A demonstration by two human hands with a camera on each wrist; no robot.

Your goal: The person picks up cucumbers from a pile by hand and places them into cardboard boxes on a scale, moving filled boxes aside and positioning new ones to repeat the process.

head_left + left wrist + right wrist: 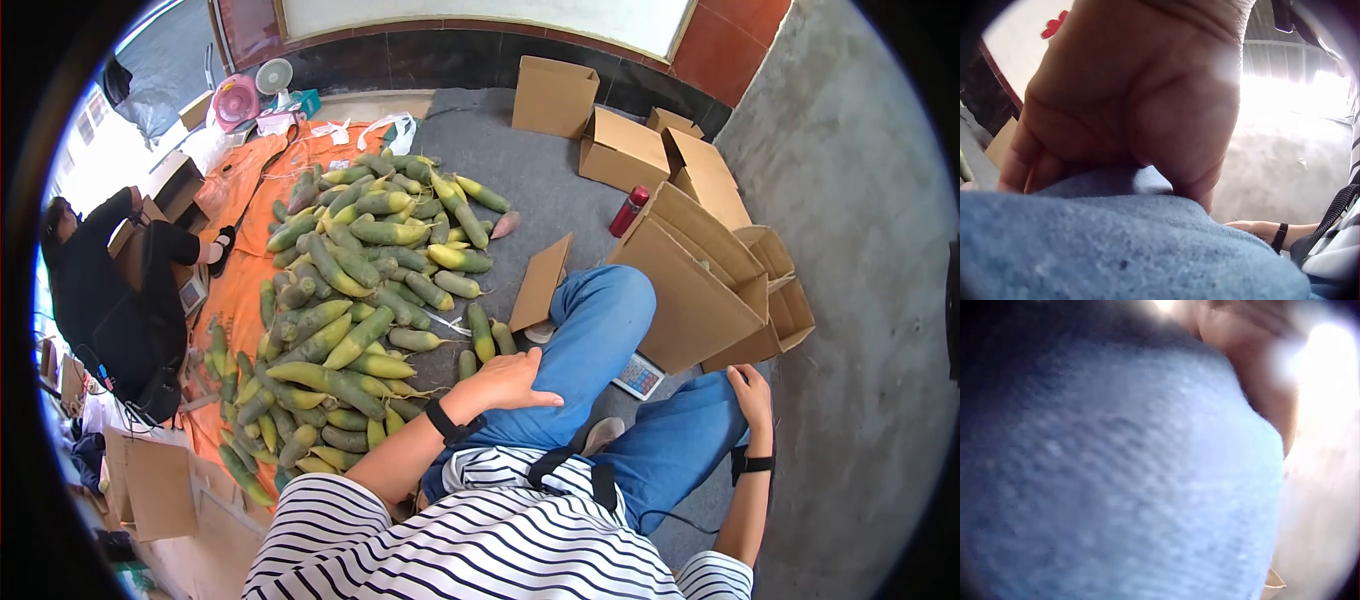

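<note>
My left hand rests on the left leg of a pair of blue jeans, holding nothing. In the left wrist view its palm arches over the denim, with fingers and thumb reaching down to the cloth. On the other knee lies my right hand, relaxed along the outer side. Denim fills most of the right wrist view and hides part of that hand. A large pile of green radishes spreads beside the left arm. Between the legs is a scale with a keypad.
Cardboard boxes stand to the right along a grey wall, near a red bottle. An orange sheet lies under the radishes. Another person in black sits at the left. A pink fan stands at the back.
</note>
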